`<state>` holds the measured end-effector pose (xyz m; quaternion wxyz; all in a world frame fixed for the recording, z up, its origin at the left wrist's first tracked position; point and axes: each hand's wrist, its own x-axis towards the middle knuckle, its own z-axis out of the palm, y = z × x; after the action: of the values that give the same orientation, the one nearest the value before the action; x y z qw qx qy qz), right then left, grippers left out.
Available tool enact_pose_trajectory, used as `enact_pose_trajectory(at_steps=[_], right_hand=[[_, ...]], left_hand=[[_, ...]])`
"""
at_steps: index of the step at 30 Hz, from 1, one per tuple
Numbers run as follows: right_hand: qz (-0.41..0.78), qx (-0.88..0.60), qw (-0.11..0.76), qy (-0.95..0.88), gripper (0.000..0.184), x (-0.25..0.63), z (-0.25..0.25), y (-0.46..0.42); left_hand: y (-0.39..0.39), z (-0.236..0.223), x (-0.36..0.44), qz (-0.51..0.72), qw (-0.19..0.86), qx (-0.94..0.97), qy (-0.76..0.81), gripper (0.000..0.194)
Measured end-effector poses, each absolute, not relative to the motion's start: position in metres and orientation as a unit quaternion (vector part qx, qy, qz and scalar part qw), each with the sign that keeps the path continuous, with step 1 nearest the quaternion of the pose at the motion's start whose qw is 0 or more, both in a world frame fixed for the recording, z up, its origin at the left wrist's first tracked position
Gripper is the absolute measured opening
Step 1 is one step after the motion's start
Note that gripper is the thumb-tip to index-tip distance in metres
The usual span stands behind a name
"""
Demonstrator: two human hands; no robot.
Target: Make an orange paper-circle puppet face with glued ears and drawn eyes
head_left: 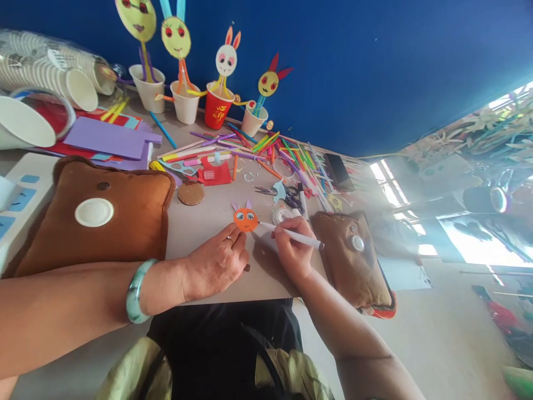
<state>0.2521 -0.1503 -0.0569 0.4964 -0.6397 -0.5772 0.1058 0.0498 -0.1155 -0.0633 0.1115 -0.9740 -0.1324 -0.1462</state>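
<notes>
An orange round paper face (245,221) with drawn eyes, a small mouth and purple paper ears lies on the table. My left hand (217,259), with a ring on one finger and a jade bangle at the wrist, pinches its lower left edge with bent fingers. A white marker pen (303,238) is gripped in my right hand (293,247), its dark tip close to the face's right edge; whether it touches, I cannot tell. Just behind my right hand are a roll of clear tape (283,215) and dark-handled scissors (291,197).
A brown cushion (125,194) lies left, a smaller brown cushion (347,261) right. Behind are coloured sticks (266,143), a cardboard disc (191,193), a red paper scrap (216,171) and purple paper (106,136). Several paper-face figures stand in cups, including a red cup (217,110), along the blue wall (333,66).
</notes>
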Motion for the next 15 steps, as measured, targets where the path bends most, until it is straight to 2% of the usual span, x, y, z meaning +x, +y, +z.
enact_pose_trajectory(at_steps=[15], right_hand=[[0.091,-0.638,0.489,-0.588,0.014,0.2512,-0.0546,-0.1514]], left_hand=[[-0.1153,-0.0605,0.0499,-0.135,0.090,-0.980,-0.114,0.029]])
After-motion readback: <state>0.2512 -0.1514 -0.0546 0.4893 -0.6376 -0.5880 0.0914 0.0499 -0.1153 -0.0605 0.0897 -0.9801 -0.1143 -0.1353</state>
